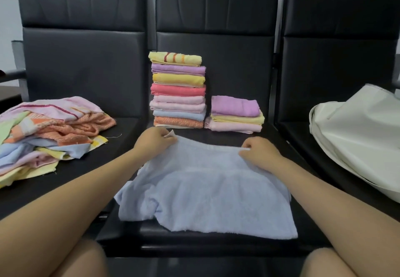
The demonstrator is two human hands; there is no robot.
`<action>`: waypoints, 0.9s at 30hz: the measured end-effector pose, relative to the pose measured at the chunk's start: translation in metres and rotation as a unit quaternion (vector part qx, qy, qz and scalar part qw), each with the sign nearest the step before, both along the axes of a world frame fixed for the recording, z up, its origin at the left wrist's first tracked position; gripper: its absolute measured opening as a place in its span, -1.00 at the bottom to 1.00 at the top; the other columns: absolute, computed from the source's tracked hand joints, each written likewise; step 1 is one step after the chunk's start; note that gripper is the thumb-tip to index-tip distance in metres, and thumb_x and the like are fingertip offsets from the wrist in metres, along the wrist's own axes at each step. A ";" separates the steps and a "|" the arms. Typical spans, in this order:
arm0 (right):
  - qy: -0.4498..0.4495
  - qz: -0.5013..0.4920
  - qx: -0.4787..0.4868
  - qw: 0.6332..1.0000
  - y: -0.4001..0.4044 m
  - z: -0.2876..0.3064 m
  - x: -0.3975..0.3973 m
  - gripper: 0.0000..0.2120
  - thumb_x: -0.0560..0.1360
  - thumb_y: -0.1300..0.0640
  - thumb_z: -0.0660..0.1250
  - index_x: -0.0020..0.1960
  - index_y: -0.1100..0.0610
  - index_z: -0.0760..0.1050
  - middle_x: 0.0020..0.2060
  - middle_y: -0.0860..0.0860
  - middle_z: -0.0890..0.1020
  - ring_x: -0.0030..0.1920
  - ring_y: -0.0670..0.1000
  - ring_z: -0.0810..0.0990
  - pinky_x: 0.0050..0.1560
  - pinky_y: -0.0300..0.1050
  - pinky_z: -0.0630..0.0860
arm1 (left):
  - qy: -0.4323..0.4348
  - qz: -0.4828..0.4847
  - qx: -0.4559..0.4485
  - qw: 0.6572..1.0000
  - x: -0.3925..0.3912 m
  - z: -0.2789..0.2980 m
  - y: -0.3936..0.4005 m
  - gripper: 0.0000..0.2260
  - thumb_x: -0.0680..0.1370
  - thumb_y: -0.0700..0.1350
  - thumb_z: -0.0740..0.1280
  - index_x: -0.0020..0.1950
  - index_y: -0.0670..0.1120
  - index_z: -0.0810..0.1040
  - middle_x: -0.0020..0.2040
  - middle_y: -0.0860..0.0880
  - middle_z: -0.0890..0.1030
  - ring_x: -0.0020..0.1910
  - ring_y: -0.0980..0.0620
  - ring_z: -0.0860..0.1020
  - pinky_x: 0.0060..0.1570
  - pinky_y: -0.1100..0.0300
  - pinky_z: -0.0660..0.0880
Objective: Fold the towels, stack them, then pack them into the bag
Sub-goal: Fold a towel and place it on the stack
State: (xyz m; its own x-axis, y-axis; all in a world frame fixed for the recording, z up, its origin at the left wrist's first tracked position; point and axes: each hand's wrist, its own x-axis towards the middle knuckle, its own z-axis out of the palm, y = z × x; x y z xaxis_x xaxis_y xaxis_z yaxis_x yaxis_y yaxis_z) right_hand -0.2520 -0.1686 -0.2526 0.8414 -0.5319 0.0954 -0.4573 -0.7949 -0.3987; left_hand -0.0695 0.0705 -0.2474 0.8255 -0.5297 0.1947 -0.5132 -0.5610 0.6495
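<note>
Holding: your two hands pinch the far edge of a pale blue towel (205, 194) spread on the middle seat of the black bench (216, 246).
Left grip: your left hand (154, 139) has fingers curled on the towel's far left corner, by a white tag.
Right grip: your right hand (258, 151) pinches the far right corner.
Left seat: a loose heap of unfolded towels (47, 134).
Right seat: a white bag (357, 134), lying slumped.
Behind the towel: a tall stack (178, 90) of folded towels, and just beside it on the right a short stack (234, 114).
</note>
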 end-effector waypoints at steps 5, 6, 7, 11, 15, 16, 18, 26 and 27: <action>0.085 0.045 -0.017 0.995 -0.007 -0.005 0.006 -0.96 0.55 0.03 0.29 -0.04 -0.03 0.44 -0.03 -0.04 0.43 0.05 0.00 0.43 -0.02 -0.11 0.42 | -0.087 -0.007 0.098 0.991 0.015 -0.015 -0.023 -0.64 0.59 -0.08 0.26 -0.38 -0.08 0.28 -0.33 -0.01 0.39 -0.23 -0.03 0.40 -0.25 0.11 0.22; 0.090 0.045 -0.018 0.995 -0.008 -0.005 0.007 -0.97 0.54 0.03 0.28 -0.04 -0.04 0.44 -0.04 -0.05 0.43 0.02 0.00 0.46 -0.01 -0.09 0.44 | -0.097 -0.017 0.109 0.989 0.018 -0.016 -0.027 -0.64 0.59 -0.08 0.25 -0.38 -0.07 0.27 -0.32 0.01 0.37 -0.21 -0.04 0.40 -0.23 0.12 0.23; 0.099 0.047 -0.015 0.994 -0.009 -0.005 0.007 -0.97 0.52 0.03 0.28 -0.04 -0.05 0.45 -0.04 -0.06 0.45 -0.01 0.00 0.49 0.00 -0.07 0.48 | -0.100 -0.032 0.117 0.988 0.022 -0.018 -0.032 -0.65 0.58 -0.08 0.26 -0.39 -0.05 0.27 -0.30 0.02 0.37 -0.18 -0.04 0.41 -0.21 0.13 0.25; 0.094 0.061 0.018 0.994 -0.011 -0.003 0.005 -0.94 0.45 0.04 0.31 -0.07 -0.03 0.51 -0.15 -0.14 0.56 -0.10 -0.05 0.54 -0.05 -0.11 0.44 | -0.068 -0.106 0.202 0.971 0.023 -0.024 -0.044 -0.87 0.55 -0.01 0.25 -0.19 0.04 0.48 0.03 0.03 0.46 0.06 -0.05 0.48 0.12 0.00 0.44; 0.060 0.092 0.041 0.993 -0.008 -0.002 -0.003 -0.94 0.46 0.04 0.36 -0.10 0.00 0.55 -0.24 -0.14 0.56 -0.20 -0.12 0.50 -0.01 -0.16 0.29 | -0.120 -0.129 0.232 0.957 0.020 -0.027 -0.041 -0.89 0.58 0.03 0.23 0.05 0.07 0.49 0.09 0.02 0.41 0.09 -0.03 0.44 0.14 0.02 0.42; 0.052 0.098 0.042 0.993 -0.007 -0.002 -0.005 -0.93 0.46 0.01 0.38 -0.12 0.01 0.55 -0.25 -0.13 0.56 -0.22 -0.12 0.49 -0.04 -0.18 0.29 | -0.116 -0.134 0.220 0.959 0.020 -0.027 -0.038 -0.92 0.58 0.03 0.24 0.03 0.09 0.48 0.05 0.03 0.41 0.03 -0.02 0.46 0.11 0.05 0.43; 0.043 0.106 0.044 0.993 -0.007 -0.001 -0.011 -0.86 0.46 -0.03 0.41 -0.15 0.04 0.56 -0.28 -0.08 0.57 -0.26 -0.12 0.46 -0.15 -0.19 0.35 | -0.101 -0.138 0.213 0.962 0.022 -0.026 -0.031 -0.97 0.58 0.04 0.25 -0.02 0.12 0.45 -0.08 0.07 0.40 -0.03 -0.02 0.49 0.03 0.10 0.43; 0.095 0.056 -0.024 0.994 -0.018 0.004 -0.044 -0.85 0.50 -0.08 0.34 -0.20 -0.05 0.52 -0.24 -0.11 0.48 -0.09 -0.11 0.40 0.01 -0.16 0.27 | -0.147 -0.152 0.228 0.950 0.011 -0.020 -0.011 -0.92 0.60 0.02 0.26 0.01 0.08 0.38 -0.24 0.14 0.43 -0.13 0.04 0.44 -0.17 0.18 0.29; 0.099 0.037 -0.028 0.994 -0.019 0.004 -0.048 -0.88 0.50 -0.08 0.34 -0.14 -0.06 0.55 -0.18 -0.11 0.50 -0.04 -0.10 0.42 0.02 -0.14 0.30 | -0.153 -0.153 0.224 0.950 0.008 -0.020 -0.010 -0.92 0.60 0.02 0.26 0.03 0.07 0.38 -0.19 0.11 0.45 -0.11 0.04 0.45 -0.14 0.19 0.30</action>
State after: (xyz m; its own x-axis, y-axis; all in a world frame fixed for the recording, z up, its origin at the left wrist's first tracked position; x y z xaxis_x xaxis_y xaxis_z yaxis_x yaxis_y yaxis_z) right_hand -0.3004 -0.1880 -0.2486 0.8831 -0.4667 -0.0480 -0.4620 -0.8475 -0.2615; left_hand -0.0617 0.0600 -0.2671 0.5600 -0.8225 0.0994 -0.8236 -0.5396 0.1747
